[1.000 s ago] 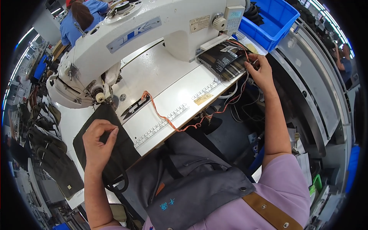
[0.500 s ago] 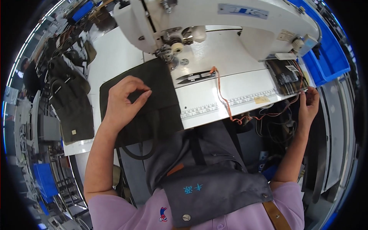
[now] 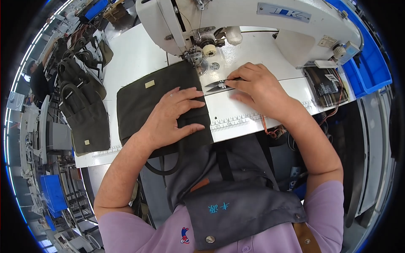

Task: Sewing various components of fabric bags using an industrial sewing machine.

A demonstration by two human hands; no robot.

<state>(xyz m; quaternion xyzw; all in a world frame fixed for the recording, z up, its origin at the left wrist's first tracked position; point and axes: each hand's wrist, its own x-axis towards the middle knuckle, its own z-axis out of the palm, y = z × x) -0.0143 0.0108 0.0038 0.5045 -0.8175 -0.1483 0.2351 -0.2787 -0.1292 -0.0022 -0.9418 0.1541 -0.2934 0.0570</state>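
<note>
My left hand (image 3: 171, 118) lies spread on a dark olive fabric bag (image 3: 134, 103), fingers toward its right edge. A small pale label (image 3: 149, 84) shows on the bag beyond my fingers, and a looped strap (image 3: 162, 172) hangs over the table's front edge. The bag's far right corner lies by the needle area of a white sewing machine (image 3: 284, 31). To the right of the bag, my right hand (image 3: 261, 90) has thumb and fingers closed around the handle end of black thread snips (image 3: 216, 87), which lie on the table with blades pointing left; my fingers hide the handle.
Several similar dark bags (image 3: 86, 109) are piled at the table's left side. A printed ruler strip (image 3: 236, 123) runs along the front edge. At the right lie a dark patterned packet (image 3: 322, 86) and a blue bin (image 3: 369, 71). An orange cord (image 3: 265, 126) hangs over the front edge.
My right hand has come from the packet at the table's right edge to the snips. My left hand has opened from a finger-and-thumb curl and flattened on the bag, uncovering the label.
</note>
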